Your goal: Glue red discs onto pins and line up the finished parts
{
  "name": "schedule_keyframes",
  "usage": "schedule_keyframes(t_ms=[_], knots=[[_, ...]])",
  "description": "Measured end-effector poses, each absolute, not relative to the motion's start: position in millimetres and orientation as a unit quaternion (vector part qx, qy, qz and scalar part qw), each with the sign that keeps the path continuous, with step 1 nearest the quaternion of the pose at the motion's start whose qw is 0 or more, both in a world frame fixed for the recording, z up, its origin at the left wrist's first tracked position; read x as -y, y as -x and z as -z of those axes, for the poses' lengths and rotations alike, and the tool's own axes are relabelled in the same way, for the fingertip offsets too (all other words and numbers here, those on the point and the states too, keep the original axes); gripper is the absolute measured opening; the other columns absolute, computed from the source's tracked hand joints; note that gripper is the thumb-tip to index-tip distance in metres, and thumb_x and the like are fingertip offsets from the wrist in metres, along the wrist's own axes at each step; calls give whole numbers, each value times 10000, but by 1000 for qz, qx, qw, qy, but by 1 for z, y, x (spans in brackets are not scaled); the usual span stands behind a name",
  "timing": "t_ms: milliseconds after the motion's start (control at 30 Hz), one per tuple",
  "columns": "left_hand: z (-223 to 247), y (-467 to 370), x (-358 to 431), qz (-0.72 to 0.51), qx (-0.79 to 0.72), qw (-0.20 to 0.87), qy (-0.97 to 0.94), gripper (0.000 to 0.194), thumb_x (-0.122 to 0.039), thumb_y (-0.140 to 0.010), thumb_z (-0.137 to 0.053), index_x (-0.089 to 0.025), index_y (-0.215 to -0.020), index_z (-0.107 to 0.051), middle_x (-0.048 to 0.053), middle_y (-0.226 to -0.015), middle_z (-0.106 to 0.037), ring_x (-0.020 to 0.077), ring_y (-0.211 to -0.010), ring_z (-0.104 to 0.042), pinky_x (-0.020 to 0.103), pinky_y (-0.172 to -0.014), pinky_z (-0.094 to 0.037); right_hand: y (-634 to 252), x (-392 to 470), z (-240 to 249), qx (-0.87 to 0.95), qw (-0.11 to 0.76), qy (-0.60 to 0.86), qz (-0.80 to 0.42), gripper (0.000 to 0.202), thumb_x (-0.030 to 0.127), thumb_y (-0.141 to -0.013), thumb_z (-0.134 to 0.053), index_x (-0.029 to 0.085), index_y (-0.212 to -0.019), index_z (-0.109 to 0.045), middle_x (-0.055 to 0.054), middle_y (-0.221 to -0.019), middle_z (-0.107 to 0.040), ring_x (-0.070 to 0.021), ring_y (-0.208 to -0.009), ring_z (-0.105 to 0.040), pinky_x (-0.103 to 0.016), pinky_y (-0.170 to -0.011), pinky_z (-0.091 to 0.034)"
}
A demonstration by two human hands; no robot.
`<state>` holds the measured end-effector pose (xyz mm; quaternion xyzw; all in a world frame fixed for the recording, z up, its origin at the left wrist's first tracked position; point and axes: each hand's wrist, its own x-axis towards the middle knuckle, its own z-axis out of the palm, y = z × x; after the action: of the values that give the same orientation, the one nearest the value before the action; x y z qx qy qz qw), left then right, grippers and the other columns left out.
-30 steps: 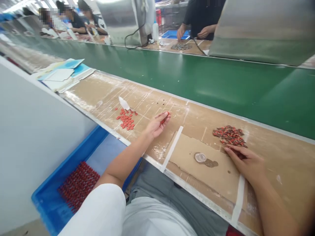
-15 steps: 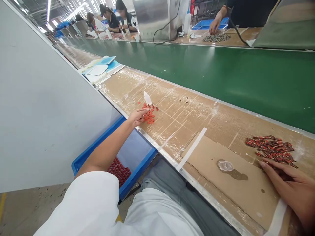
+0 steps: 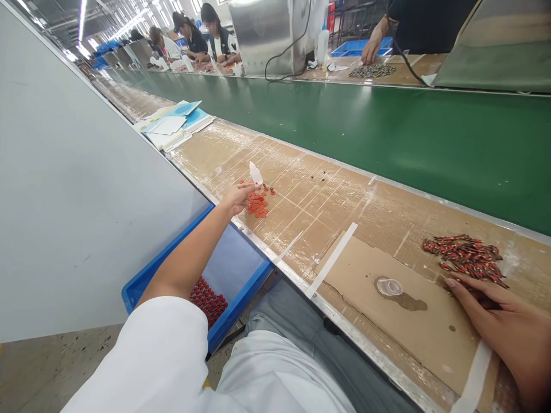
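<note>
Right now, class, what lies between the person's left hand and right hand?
The head view shows red discs beside the left hand, then a white tape strip and a cardboard sheet bearing a clear round item, before the right hand.

Glossy belt (image 3: 387, 137); matt cardboard sheet (image 3: 348, 269); smooth plastic bin (image 3: 239, 312); matt discs (image 3: 259, 207)

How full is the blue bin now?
The blue bin is partly filled: red pieces cover one section beside a bare pale surface. The left arm hides some of it; cannot tell there.
</note>
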<state>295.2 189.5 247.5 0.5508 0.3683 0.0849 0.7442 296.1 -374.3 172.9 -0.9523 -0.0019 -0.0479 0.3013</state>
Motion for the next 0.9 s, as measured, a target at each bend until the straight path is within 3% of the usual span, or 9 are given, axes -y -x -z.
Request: schedule_keyframes(t_ms=[67,133,200,300,433,567,700,900], knots=[[-260,-290,-178,-79,-333,791,-507,146,-197,-902,-636,-77,-983,-658,-44,-524,-446,13,-398,-325,111,-360,-242,-297,377,-170,11,303,952,47,452,682,-743,-586,318,-957,-746,-64,-955,-755,-295,-752,-680,-445,-681,-516],[-268,-286,-157,-34,-298,862,-408,309,-270,-977,-464,-34,-1099,-623,11,-596,-499,50,-465,-447,118,-387,-336,-299,379,-165,27,304,951,54,478,687,-758,-587,311,-998,-757,-58,-988,-757,-280,-746,-682,-431,-685,-518],[-270,-288,-127,26,-277,912,-302,398,-263,-967,-401,4,-1208,-571,95,-708,-587,108,-574,-574,155,-437,-441,-302,382,-159,44,301,950,69,484,686,-775,-588,303,-1012,-766,-45,-998,-758,-261,-741,-681,-407,-679,-519],[-267,-308,-71,68,-262,922,-276,475,-252,-928,-417,40,-1287,-527,198,-881,-665,214,-808,-695,255,-661,-591,-303,384,-151,71,304,945,94,469,655,-814,-593,272,-1011,-777,-44,-959,-757,-228,-714,-666,-352,-609,-503],[-258,-356,5,133,-177,935,-276,553,-260,-919,-416,85,-1346,-474,265,-1055,-674,309,-1081,-676,323,-827,-601,-301,381,-152,99,312,937,126,376,555,-861,-636,239,-1000,-787,-56,-966,-759,-184,-684,-649,-296,-588,-490],[-243,-392,63,186,-98,951,-227,596,-178,-846,-435,68,-1389,-446,265,-1257,-621,319,-1267,-580,329,-895,-582,-298,378,-155,117,338,925,131,347,509,-882,-656,208,-999,-784,-53,-854,-745,-142,-571,-575,-274,-557,-479],[-221,-401,92,202,-30,963,-174,713,-50,-710,-428,13,-1420,-426,223,-1389,-558,288,-1334,-528,349,-972,-550,-298,379,-151,119,348,919,144,349,518,-887,-654,217,-1011,-780,-25,-775,-713,-123,-532,-531,-270,-532,-472],[-197,-395,95,195,-18,965,-172,768,-33,-613,-411,-34,-1379,-467,196,-1399,-558,290,-1353,-509,448,-1034,-505,-296,378,-151,116,371,912,131,334,496,-894,-652,215,-1027,-776,-24,-773,-695,-120,-554,-515,-263,-520,-448]])
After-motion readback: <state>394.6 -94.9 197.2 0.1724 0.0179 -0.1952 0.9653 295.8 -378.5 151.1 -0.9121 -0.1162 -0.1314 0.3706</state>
